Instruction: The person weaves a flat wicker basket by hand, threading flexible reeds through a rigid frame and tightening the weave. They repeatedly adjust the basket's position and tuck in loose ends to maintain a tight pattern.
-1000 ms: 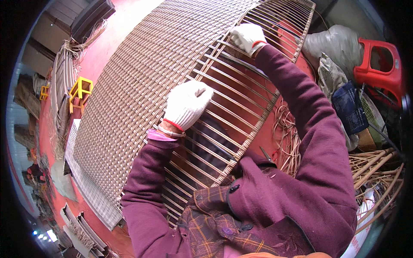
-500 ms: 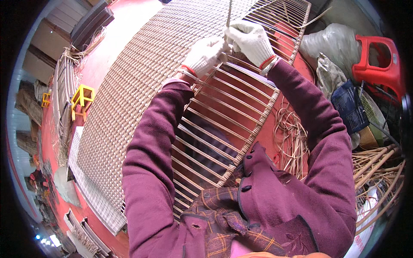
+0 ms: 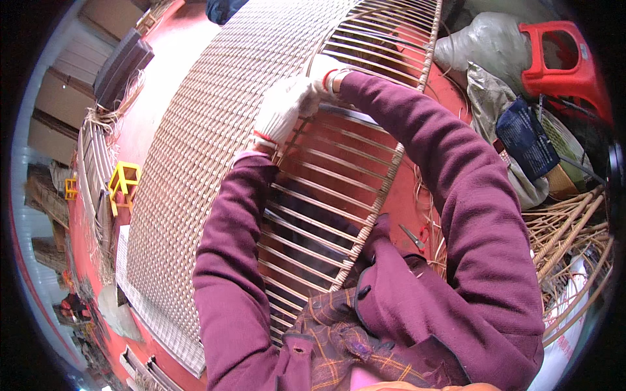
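Note:
A large wicker panel (image 3: 195, 124) lies before me, densely woven in tan strands on the left. To the right its bare crossbars (image 3: 329, 215) run to a wrapped edge rail (image 3: 381, 195). My left hand (image 3: 283, 111), in a white knitted glove, lies at the border of the weave with its fingers curled in; what they hold is hidden. Just beyond and touching it is my right hand (image 3: 324, 68), gloved alike, over the same border. Glare and the left hand hide its fingers.
Scissors (image 3: 412, 238) lie on the red floor right of the panel. A red plastic stool (image 3: 564, 78), a plastic-wrapped bundle (image 3: 486, 52) and rattan canes (image 3: 567, 228) crowd the right side. A small yellow stand (image 3: 124, 182) and bundled strips (image 3: 94, 163) are at the left.
Both hands have moved left and slightly nearer me along the weave's border. The upright strand above them no longer shows, and the loose coil of strands is mostly covered by my right arm.

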A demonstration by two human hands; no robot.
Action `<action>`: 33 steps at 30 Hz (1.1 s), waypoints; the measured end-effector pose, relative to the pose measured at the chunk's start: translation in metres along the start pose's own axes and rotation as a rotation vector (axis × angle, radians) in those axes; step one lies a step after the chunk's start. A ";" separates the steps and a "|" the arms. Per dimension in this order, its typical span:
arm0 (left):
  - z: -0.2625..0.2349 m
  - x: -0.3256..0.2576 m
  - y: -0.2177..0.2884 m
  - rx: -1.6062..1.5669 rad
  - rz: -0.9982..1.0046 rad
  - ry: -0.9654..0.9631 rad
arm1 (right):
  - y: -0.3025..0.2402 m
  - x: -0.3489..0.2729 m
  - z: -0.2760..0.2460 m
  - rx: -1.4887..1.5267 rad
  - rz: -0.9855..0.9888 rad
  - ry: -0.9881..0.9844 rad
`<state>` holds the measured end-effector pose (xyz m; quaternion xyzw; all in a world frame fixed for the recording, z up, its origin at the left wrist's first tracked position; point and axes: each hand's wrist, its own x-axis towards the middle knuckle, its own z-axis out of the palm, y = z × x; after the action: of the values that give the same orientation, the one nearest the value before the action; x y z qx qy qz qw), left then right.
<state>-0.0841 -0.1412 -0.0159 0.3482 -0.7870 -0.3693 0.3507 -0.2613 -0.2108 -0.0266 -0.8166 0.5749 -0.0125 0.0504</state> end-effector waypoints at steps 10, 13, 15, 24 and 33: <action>0.003 -0.008 0.014 -0.258 -0.195 0.036 | -0.012 -0.034 -0.008 0.049 0.059 0.255; 0.000 -0.007 0.022 -0.388 -0.277 0.022 | -0.005 -0.061 -0.014 0.137 0.002 0.355; -0.002 -0.003 0.021 -0.447 -0.386 0.060 | 0.001 -0.080 -0.011 0.283 0.142 0.390; -0.033 0.068 -0.030 -0.482 -0.331 -0.003 | 0.028 -0.092 0.031 0.519 0.069 0.438; -0.053 0.086 -0.049 0.941 0.030 -0.078 | 0.046 -0.103 0.051 -0.051 -0.121 0.709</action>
<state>-0.0712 -0.2518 -0.0055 0.4439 -0.8863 0.0197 0.1304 -0.3356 -0.1261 -0.0775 -0.7952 0.5073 -0.2834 -0.1734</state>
